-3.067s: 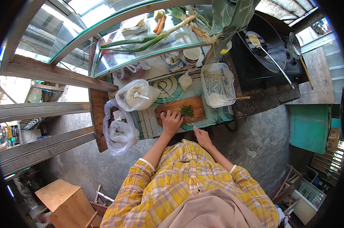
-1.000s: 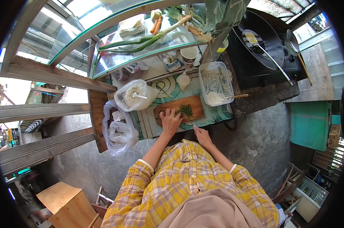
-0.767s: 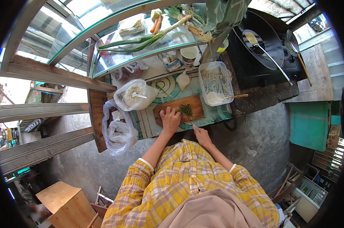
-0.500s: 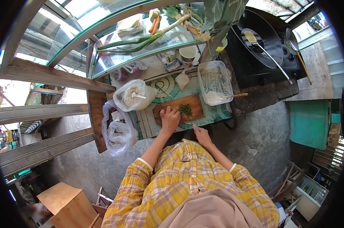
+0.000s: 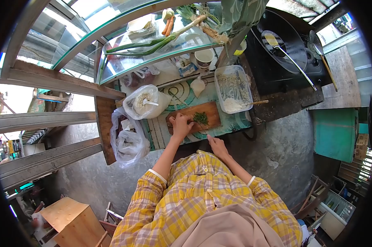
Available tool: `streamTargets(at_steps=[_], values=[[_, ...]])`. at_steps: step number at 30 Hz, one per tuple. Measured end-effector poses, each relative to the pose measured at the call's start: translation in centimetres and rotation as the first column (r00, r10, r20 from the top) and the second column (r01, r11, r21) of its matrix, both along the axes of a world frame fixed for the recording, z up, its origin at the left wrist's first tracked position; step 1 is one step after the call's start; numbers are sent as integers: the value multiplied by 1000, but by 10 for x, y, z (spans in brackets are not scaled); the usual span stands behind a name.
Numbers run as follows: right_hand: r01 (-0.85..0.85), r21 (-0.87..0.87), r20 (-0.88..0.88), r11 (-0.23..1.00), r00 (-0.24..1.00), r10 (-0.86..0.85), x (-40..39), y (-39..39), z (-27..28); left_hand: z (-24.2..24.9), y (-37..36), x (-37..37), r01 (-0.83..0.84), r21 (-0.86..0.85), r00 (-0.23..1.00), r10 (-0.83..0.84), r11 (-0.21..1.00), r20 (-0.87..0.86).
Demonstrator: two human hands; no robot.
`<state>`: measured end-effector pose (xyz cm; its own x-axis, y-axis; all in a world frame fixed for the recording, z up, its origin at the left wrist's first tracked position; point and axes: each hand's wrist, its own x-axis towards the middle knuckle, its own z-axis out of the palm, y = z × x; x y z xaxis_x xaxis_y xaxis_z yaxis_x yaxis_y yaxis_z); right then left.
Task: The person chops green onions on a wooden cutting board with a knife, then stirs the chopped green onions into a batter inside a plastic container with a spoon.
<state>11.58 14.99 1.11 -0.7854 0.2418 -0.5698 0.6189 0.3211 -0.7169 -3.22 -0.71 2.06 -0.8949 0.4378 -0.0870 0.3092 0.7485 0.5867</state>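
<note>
Person's left hand (image 5: 180,124), fingers bent, grip unclear, on brown rectangular wooden board (image 5: 213,110); chopped dark-green herbs (image 5: 200,118) heaped right of board's centre; right hand (image 5: 217,146) closed around thin, barely visible knife (image 5: 207,134). Knife slipping could nick left hand.

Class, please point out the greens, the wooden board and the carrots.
Greens (image 5: 201,118), head view: middle of the pile.
Wooden board (image 5: 214,117), head view: bare right end.
Carrots (image 5: 170,26), head view: middle of one.

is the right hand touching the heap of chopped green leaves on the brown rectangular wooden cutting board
Apart: in the head view, the right hand is beyond the near edge of the cutting board, with bare wood between it and the leaves.
</note>
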Motion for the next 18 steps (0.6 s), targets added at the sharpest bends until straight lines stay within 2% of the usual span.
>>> streamTargets(at_steps=[5,11,18], values=[[-44,95,30,994,999,41,-4,0,11,0,0,-5,-6,-20,998,7,1000,55],[-66,85,104,994,993,57,-8,0,22,-4,1,0,-95,43,995,95,995,8],[-76,143,170,987,984,51,-14,-5,39,-2,1,7,-47,-69,998,43,997,-47]])
